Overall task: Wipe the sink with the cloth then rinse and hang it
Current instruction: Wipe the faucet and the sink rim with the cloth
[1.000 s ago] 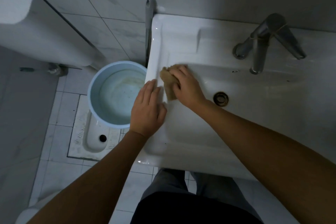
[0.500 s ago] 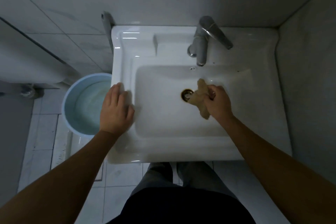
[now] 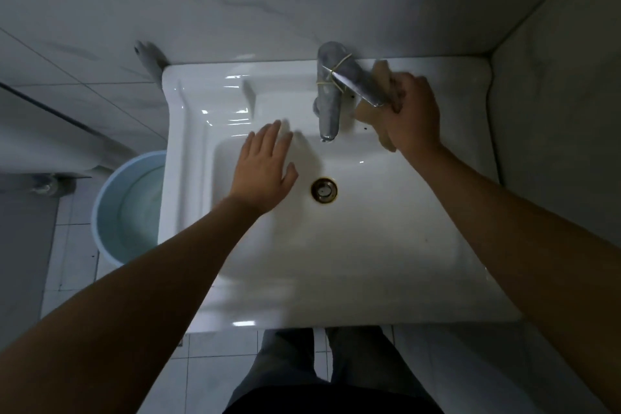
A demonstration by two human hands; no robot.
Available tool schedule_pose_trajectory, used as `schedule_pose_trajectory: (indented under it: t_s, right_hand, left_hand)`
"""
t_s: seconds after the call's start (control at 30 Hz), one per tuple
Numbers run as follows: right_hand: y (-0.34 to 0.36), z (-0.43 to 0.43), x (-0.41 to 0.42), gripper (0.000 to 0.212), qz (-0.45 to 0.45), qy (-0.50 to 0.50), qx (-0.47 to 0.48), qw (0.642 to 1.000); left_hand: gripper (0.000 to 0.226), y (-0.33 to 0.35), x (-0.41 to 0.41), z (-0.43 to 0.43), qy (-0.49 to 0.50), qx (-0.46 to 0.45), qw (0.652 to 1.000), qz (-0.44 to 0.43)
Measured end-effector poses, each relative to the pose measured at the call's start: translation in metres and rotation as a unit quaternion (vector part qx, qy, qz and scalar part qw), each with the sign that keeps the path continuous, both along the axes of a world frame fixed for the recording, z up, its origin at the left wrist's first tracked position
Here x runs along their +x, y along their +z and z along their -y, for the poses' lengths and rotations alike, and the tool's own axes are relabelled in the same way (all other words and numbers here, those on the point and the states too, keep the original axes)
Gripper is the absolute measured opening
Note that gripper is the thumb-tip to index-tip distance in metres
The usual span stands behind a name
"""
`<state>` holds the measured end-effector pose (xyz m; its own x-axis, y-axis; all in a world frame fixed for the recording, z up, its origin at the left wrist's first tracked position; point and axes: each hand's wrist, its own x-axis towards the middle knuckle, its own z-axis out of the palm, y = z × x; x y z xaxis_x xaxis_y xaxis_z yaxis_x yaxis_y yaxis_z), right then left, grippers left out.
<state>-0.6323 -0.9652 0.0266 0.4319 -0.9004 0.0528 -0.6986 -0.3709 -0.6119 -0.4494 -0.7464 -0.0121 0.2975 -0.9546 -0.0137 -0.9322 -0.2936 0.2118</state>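
Note:
The white sink [image 3: 336,296] fills the middle of the head view, with a metal drain [image 3: 324,190] in its basin. A tan cloth [image 3: 381,76] is bunched in my right hand [image 3: 411,114], which presses it against the back ledge just right of the metal faucet [image 3: 331,101]. The faucet's lever, bound with a rubber band, hides part of the cloth. My left hand [image 3: 263,168] hovers over the basin's back left, fingers spread, holding nothing.
A light blue bucket [image 3: 126,208] with water stands on the tiled floor left of the sink. Grey walls close in behind and on the right. A white toilet tank sits at far left. My legs show below the sink's front edge.
My right hand carried the cloth from the drain up to the ledge right of the faucet. My left hand left the sink's left rim and moved over the basin.

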Motion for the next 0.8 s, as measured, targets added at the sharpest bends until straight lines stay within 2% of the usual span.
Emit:
schedule_pose_trajectory:
  t_s: [0.13, 0.27, 0.4, 0.53, 0.67, 0.8]
  right_hand:
    - [-0.029, -0.002, 0.013, 0.041, -0.035, 0.094, -0.067, 0.993]
    - [-0.038, -0.005, 0.02, 0.042, -0.068, 0.094, -0.083, 0.99]
    - [-0.045, 0.009, 0.024, 0.044, -0.102, 0.136, -0.108, 0.98]
    - [-0.044, 0.002, 0.013, 0.04, -0.127, 0.167, -0.091, 0.973]
    - [-0.042, -0.028, -0.03, 0.038, -0.099, 0.191, -0.03, 0.976]
    - [-0.042, -0.04, -0.047, 0.041, -0.045, 0.101, 0.007, 0.994]
  left_hand:
    - [0.066, -0.013, 0.002, 0.033, -0.004, 0.028, 0.999, 0.016]
    - [0.067, -0.026, -0.004, 0.034, 0.007, 0.033, 0.999, 0.021]
    - [0.069, -0.028, -0.006, 0.036, 0.015, 0.044, 0.998, 0.031]
    - [0.071, -0.025, -0.002, 0.036, 0.016, 0.049, 0.998, 0.02]
    - [0.072, -0.02, -0.003, 0.037, 0.017, 0.05, 0.999, 0.004]
    - [0.072, -0.021, -0.003, 0.036, 0.012, 0.051, 0.999, 0.012]
